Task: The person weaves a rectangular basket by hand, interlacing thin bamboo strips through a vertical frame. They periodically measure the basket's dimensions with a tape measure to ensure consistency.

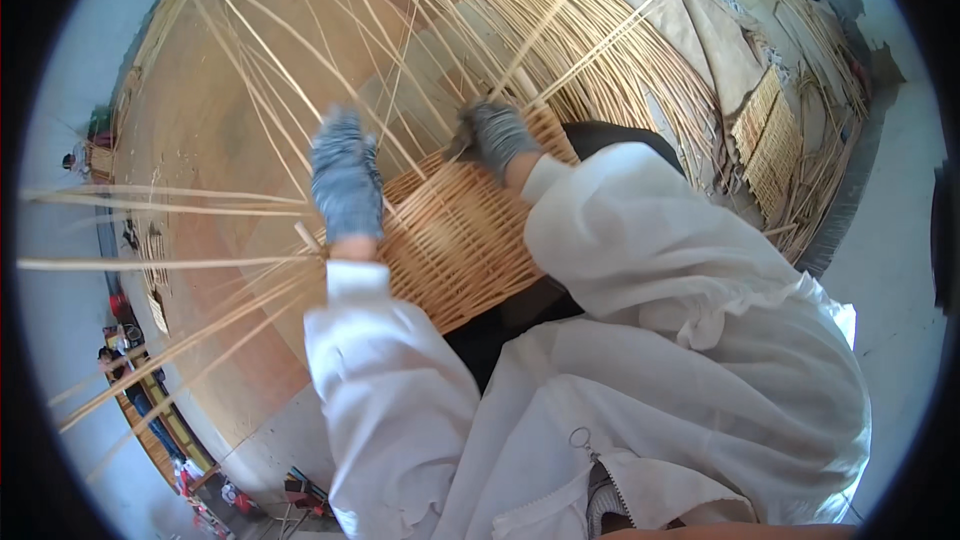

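A half-woven wicker panel [450, 250] of pale rods lies in front of me on a dark support, with long loose rods [250, 50] fanning out from its edges. My left hand [345, 170], in a grey knitted glove, is over its upper left edge among the rods, its fingers smeared by motion. At the upper right edge my right hand [495, 140], gloved alike, has its fingers curled among the upright rods; what they grip is unclear. White sleeves cover both forearms.
Bundles of long rods [620, 50] and pale sheeting [700, 25] lie at the upper right, beside a flat woven piece [762, 140]. The tan floor [200, 140] stretches to the left, where a person [140, 395] is near a yellowish bench by the wall.
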A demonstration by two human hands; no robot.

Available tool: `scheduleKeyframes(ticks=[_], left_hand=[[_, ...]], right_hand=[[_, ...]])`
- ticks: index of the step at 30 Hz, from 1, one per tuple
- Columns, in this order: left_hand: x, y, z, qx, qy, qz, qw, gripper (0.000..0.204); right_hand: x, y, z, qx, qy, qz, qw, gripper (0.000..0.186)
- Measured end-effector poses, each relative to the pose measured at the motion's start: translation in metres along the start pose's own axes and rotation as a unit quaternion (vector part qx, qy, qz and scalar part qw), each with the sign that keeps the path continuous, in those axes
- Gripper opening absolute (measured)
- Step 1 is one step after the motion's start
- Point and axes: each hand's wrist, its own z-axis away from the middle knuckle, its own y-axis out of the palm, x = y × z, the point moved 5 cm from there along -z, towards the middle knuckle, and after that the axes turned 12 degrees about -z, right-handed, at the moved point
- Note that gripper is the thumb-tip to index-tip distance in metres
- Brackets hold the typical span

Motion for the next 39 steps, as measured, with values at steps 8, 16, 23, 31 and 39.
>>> scheduleKeyframes(ticks=[8,16,23,31,39], left_hand=[[-0.059,0.017,-0.005,0.249,-0.099,0.105,0.958,0.042],[-0.068,0.044,0.047,0.331,-0.25,0.318,0.853,0.034],[-0.039,0.081,0.051,0.381,-0.126,0.235,0.885,0.038],[-0.046,0.126,0.032,0.446,0.074,-0.134,0.882,0.028],[-0.138,0.07,-0.02,0.464,-0.15,0.295,0.822,0.049]], right_hand=[[0.0,-0.032,-0.018,-0.068,0.208,-0.061,0.974,0.025],[0.068,0.0,-0.075,0.248,-0.034,0.458,0.853,0.018],[0.004,0.009,-0.131,0.16,-0.245,0.344,0.892,0.035],[0.035,-0.08,-0.052,-0.086,0.19,-0.399,0.893,0.011],[0.123,-0.119,-0.065,-0.068,0.219,0.279,0.933,0.005]])
